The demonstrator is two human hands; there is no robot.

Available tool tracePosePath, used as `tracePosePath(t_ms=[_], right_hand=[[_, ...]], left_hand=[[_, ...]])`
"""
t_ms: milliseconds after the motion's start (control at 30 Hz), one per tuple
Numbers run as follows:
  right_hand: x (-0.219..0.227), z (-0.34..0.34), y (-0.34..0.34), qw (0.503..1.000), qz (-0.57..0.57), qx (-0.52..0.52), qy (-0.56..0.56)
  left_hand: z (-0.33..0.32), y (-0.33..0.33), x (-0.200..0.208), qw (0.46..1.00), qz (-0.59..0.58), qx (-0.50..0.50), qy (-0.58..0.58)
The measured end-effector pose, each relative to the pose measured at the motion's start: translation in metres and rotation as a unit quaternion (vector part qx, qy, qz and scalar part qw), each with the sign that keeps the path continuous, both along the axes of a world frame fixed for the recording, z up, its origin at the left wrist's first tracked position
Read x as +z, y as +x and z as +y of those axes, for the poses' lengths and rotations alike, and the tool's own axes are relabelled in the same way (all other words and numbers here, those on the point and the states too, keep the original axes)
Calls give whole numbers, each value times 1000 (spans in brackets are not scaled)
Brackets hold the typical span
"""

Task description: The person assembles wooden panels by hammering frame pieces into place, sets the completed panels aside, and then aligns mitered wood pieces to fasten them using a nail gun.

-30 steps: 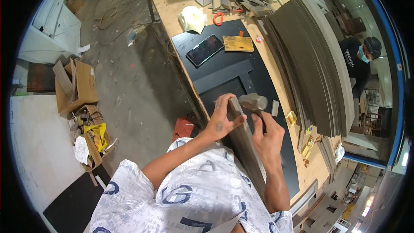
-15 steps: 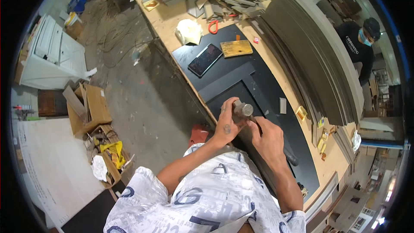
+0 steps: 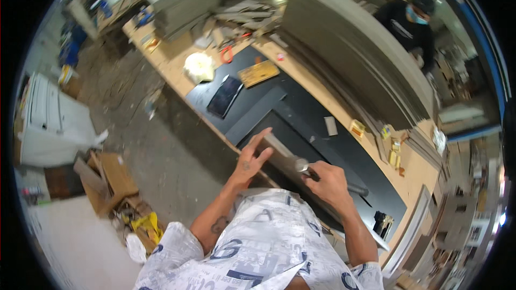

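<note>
My right hand [image 3: 329, 182] is closed around a hammer [image 3: 301, 166]. Its round metal head faces up, and the dark handle sticks out past the hand to the right. Beneath the hammer, a long grey-brown board [image 3: 285, 156] runs diagonally in front of my body. Near the far left end of that board is my left hand [image 3: 251, 162], with thumb and fingers apart; whether it touches the board I cannot tell. Beyond both hands, a dark panel [image 3: 242, 121] lies flat on the workbench.
On the bench [image 3: 169, 75] lie a tablet-like black device [image 3: 224, 96], a yellow block [image 3: 258, 73], a white bundle [image 3: 199, 67] and orange-red scissor-like handles [image 3: 226, 53]. Tall stacked boards [image 3: 349, 37] line the far side. A masked co-worker [image 3: 411, 27] stands behind them. Cardboard boxes [image 3: 113, 174] sit left.
My left hand has come away from the hammer head and spread its fingers by the board's end. The hammer stays in my right hand. The whole view has swung round.
</note>
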State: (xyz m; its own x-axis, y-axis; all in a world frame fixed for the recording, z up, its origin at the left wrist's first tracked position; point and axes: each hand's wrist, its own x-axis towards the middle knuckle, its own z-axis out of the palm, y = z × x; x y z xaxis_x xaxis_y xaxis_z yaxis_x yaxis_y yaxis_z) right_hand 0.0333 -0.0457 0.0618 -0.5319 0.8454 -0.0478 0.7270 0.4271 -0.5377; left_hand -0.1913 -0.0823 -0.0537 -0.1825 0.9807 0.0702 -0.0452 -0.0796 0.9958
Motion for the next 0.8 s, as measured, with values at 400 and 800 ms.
tracePosePath(t_ms=[400,800], right_hand=[[221,-10,61,946,87,-76,302],[329,-86,202,903,150,-328,234]], left_hand=[[102,23,299,875,209,15,436],[97,161,460,724,427,-82,535]])
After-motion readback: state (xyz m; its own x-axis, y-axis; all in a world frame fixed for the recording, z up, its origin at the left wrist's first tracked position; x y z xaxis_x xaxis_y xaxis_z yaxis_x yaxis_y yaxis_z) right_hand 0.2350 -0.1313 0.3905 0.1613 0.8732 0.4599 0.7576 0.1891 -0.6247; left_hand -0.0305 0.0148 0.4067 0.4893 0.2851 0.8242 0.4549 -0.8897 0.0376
